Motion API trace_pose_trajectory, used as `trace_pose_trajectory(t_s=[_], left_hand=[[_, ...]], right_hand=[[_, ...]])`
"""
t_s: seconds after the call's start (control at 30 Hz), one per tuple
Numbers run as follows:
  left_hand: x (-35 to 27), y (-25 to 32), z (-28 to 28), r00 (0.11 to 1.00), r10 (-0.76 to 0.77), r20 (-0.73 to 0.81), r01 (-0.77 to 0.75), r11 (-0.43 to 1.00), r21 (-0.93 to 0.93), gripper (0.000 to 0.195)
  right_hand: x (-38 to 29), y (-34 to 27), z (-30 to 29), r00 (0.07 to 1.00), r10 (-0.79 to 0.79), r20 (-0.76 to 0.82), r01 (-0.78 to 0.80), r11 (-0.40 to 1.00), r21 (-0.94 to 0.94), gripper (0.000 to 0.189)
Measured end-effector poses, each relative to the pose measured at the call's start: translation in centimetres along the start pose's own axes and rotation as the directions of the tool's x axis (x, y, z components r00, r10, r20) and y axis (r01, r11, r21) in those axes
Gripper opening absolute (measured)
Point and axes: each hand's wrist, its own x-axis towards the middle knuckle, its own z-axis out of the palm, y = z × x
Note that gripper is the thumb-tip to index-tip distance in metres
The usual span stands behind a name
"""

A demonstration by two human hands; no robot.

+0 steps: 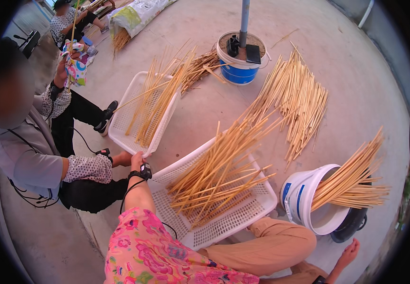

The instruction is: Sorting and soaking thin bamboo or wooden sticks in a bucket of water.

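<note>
My left hand [138, 158] grips the near corner of a smaller white perforated plastic basket [169, 119], which holds thin straw-coloured sticks [180, 85]. Close beside it, a co-worker's hand also touches that basket. In front of me stands a larger white perforated basket [222, 229] with a loose pile of peeled sticks [208, 170], many leaning over its far rim. My right hand [350, 248] is at the lower right, away from the baskets, with its fingers partly curled and nothing seen in it. A tipped white bucket [295, 198] with a bundle of sticks [350, 177] lies above it.
A large heap of sticks [297, 103] lies on the concrete floor. Beyond stands a sand-filled bucket [239, 72] holding a pole [244, 17], beside darker sticks [201, 67]. A co-worker [31, 152] sits close at left, holding a patterned cloth [75, 67] around a stick. Another person sits farther back.
</note>
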Motion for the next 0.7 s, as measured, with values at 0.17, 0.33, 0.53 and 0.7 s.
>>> trace_pose_trajectory(t_s=[0.17, 0.33, 0.53, 0.7], left_hand=[[1.4, 0.9, 1.5, 0.991, -0.101, -0.09, 0.104, 0.994, 0.024, 0.036], [6.2, -1.0, 0.4, 0.992, -0.121, -0.036, 0.124, 0.984, 0.124, 0.041], [3.5, 1.6, 1.8, 0.966, -0.246, 0.074, 0.252, 0.962, -0.101, 0.038], [-0.5, 2.3, 6.5, 0.951, -0.031, -0.307, -0.068, 0.95, -0.306, 0.043]], right_hand=[[-0.7, -2.8, 0.4, 0.999, 0.034, -0.009, -0.033, 0.999, 0.012, 0.022], [-1.3, -3.7, 0.9, 1.0, 0.0, -0.013, 0.0, 1.0, 0.019, 0.022], [-1.6, -3.1, 0.7, 1.0, 0.011, 0.007, -0.011, 1.0, 0.012, 0.023], [-2.0, -2.4, 0.4, 1.0, 0.002, 0.002, -0.002, 1.0, -0.002, 0.022]])
